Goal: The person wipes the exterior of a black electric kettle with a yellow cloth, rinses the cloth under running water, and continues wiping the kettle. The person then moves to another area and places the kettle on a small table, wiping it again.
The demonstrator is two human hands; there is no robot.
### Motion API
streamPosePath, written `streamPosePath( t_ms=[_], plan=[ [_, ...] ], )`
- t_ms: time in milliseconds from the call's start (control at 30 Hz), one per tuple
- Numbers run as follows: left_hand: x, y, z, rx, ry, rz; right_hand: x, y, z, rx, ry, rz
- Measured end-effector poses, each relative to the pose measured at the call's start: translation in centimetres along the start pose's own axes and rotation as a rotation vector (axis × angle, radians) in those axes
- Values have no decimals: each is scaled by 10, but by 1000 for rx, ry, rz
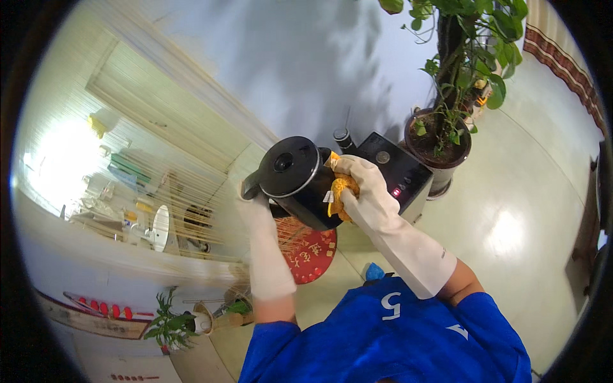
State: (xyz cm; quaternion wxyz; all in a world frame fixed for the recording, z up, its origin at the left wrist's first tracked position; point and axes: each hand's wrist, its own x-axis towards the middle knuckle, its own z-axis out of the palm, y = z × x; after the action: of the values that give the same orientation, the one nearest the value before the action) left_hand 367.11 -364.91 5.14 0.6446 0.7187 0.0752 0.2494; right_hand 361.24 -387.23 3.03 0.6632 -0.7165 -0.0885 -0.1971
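A black electric kettle [306, 191] with its lid closed is held up in front of me, tilted, its lid towards the upper left. My left hand [254, 201], in a long cream rubber glove, grips the kettle's handle at the left; the fingers are partly hidden behind it. In the matching glove, my right hand [366, 189] presses a bunched orange cloth [343, 194] with a white tag against the kettle's side.
Behind the kettle stands a box-shaped appliance [383, 158] with a black top and a lit red display, beside a dark cylinder [342, 136]. A potted plant [438, 139] is to its right. A red round mat [313, 253] lies on the floor. String curtains [206, 206] hang at left.
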Motion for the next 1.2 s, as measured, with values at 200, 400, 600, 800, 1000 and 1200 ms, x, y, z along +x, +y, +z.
streamPosePath(
  t_ms=[200,400,600,800,1000,1200],
  plan=[
    [3,-1,-16,390,87,285,-22,-13,5,0,30,363],
    [3,-6,-18,275,103,222,-31,-36,-5,116,-35,371],
    [-1,-19,-19,70,-7,379,-32,-45,-6,141,-85,-170],
    [-19,7,3,268,65,46,-8,1,-15,21,-84,-332],
    [-1,10,-4,-489,-14,-156,-21,44,-50,122,-58,286],
    [-3,20,-7,-244,-157,-100,13,0,-50,850,-27,343]
  ],
)
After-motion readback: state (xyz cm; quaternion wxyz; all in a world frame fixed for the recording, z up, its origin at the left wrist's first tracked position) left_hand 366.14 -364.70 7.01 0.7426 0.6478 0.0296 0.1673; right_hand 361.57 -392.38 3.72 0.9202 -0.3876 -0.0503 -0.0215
